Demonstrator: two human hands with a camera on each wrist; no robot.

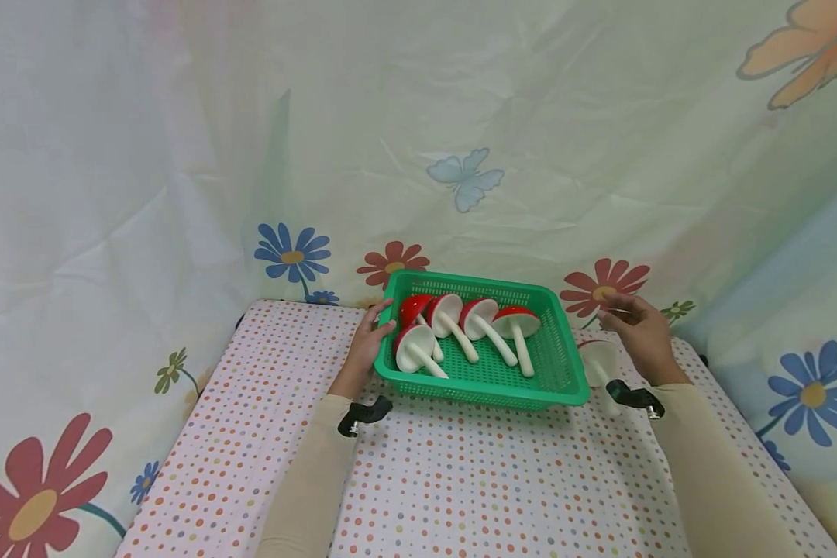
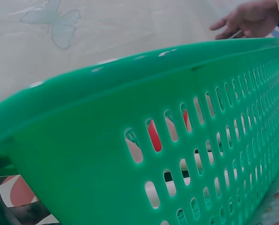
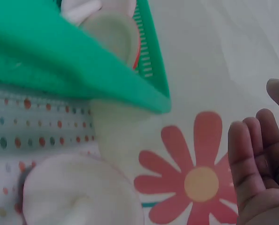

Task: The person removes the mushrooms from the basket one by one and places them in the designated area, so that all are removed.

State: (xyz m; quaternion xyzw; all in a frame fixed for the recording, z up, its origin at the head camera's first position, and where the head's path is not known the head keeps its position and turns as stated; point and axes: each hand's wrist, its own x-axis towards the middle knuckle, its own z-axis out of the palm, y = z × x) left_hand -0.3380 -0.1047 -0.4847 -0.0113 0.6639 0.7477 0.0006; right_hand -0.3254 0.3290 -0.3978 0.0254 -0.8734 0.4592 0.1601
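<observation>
My left hand (image 1: 364,355) holds the left end of the green plastic basket (image 1: 474,386), its fingers and thumb at the rim. Inside the basket lie several toy mushrooms (image 1: 516,316) with red caps and white stems, mostly crowded toward the left. My right hand (image 1: 643,335) hovers past the basket's right end, holding nothing, fingers loosely bent. Below and left of it, another mushroom (image 1: 597,360) lies outside the basket on the table, cap underside showing. In the right wrist view, that mushroom (image 3: 83,192) appears pale and blurred, apart from the right hand's fingers (image 3: 245,154).
A dotted cloth covers the table (image 1: 453,473). Behind it hangs a pale curtain (image 1: 363,116) printed with flowers and butterflies, close to the basket's far side. Black wrist mounts (image 1: 638,399) sit on both sleeves.
</observation>
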